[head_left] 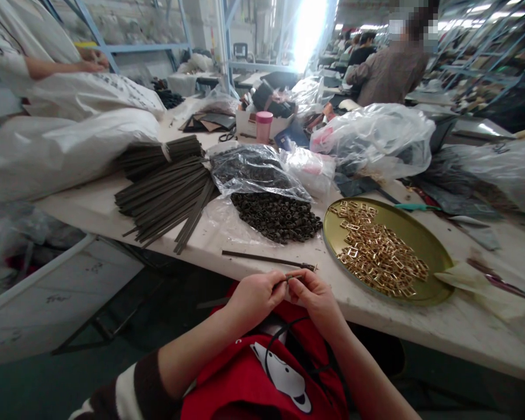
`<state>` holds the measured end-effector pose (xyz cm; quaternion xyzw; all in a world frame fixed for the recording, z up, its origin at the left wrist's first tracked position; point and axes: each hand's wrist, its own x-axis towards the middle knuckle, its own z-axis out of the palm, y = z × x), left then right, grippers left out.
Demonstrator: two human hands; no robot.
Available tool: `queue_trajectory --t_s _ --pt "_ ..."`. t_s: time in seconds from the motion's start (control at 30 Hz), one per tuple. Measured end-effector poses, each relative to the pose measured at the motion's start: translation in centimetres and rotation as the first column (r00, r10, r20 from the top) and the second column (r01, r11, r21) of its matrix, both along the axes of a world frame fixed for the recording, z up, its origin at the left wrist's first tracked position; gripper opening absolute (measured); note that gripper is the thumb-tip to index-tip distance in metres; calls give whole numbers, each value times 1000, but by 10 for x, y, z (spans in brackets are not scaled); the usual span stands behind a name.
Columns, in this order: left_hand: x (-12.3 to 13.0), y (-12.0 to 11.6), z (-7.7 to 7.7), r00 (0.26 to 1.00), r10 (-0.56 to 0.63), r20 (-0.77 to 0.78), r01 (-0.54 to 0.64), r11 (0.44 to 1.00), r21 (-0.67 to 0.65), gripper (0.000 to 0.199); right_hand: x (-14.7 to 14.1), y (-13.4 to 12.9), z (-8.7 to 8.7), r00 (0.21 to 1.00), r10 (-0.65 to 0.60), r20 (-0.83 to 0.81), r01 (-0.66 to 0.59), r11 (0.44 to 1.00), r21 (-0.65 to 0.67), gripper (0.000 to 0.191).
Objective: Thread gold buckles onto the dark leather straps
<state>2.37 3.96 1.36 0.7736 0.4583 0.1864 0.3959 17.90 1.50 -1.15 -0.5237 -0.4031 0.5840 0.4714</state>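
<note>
My left hand point(256, 294) and my right hand point(317, 297) meet just off the table's front edge, fingertips pinched together. Between them shows the small dark end of a strap point(287, 278); whether a loop or buckle is with it is hidden by the fingers. A dark strip point(210, 303) juts out to the left behind my left forearm, seemingly the same strap's tail. Just beyond the hands, a finished-looking dark strap point(262, 258) lies on the table with a small gold buckle point(315, 268) at its right end.
Bundled dark straps point(166, 192) lie at left. Small dark loops point(277, 219) spill from a clear bag point(258, 166). A round gold tray point(437, 256) of gold buckles point(380, 254) stands at right. Behind are a pink-lidded jar point(263, 127), plastic bags point(376, 137) and two other people.
</note>
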Motion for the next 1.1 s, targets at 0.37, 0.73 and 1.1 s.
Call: queue_trajectory --t_s 0.37,0.73,1.1 --pt "4 7 -3 918 148 369 38 892 -451 49 -11 2 -6 997 28 -69 -26 999 30 29" --pt "14 36 -24 936 173 305 38 816 -577 41 143 112 -3 130 -215 968 -24 975 220 23" --pt "28 52 -29 940 188 286 46 759 -650 44 167 156 -11 132 -75 988 -117 989 91 10"
